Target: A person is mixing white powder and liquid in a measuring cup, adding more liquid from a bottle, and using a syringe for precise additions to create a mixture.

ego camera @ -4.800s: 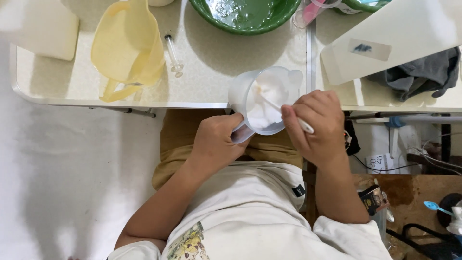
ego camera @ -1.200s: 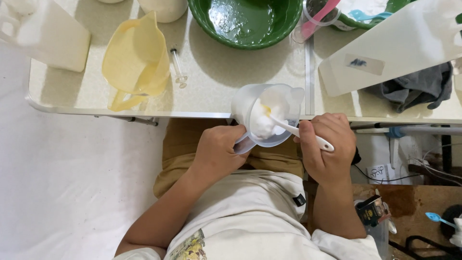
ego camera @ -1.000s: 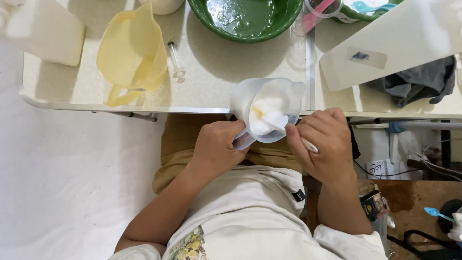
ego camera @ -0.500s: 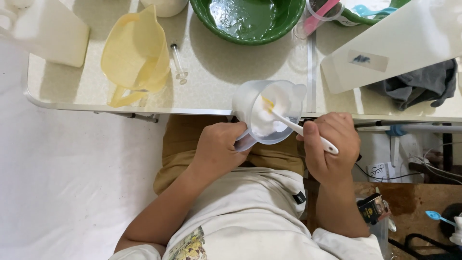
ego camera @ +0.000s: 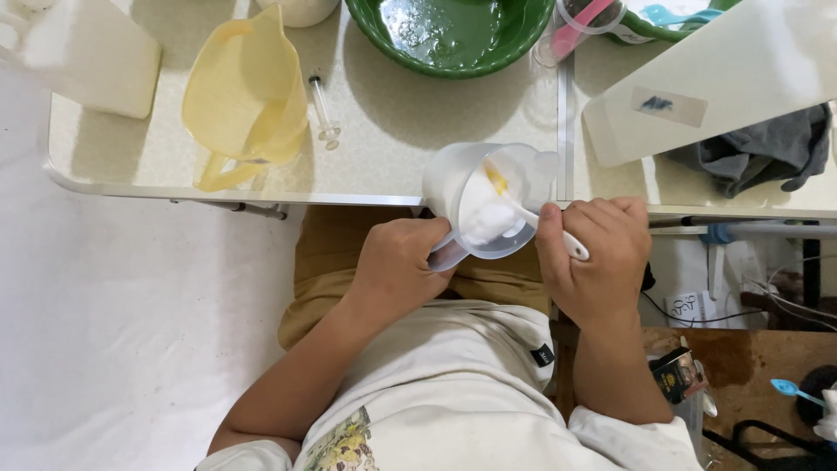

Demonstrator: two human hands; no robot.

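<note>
Fingers of the left hand (ego camera: 399, 272) are wrapped shut around the handle of a translucent plastic measuring cup (ego camera: 488, 199), which sits tilted at the near edge of the worktop (ego camera: 392, 148), partly overhanging it above the person's lap. White paste lies inside the cup, with a small yellow dab near its far wall. The right hand (ego camera: 597, 262) is closed in a fist around the handle of a white spoon (ego camera: 551, 228), whose bowl end reaches into the paste; this hand hovers just beside the cup, off the near edge of the worktop. Farther back, a yellow plastic jug (ego camera: 246, 98) lies toward the left end of the worktop, with a clear syringe (ego camera: 323, 109) just beside it. A green bowl (ego camera: 453, 37) with a wet sheen stands at the far edge, and a clear cup holding a pink tool (ego camera: 582, 24) sits next to it. A white board (ego camera: 732, 74) leans across the right side of the worktop, a grey cloth (ego camera: 767, 148) bunched beneath its lower edge. A white block-shaped container (ego camera: 87, 52) occupies the far left corner.
</note>
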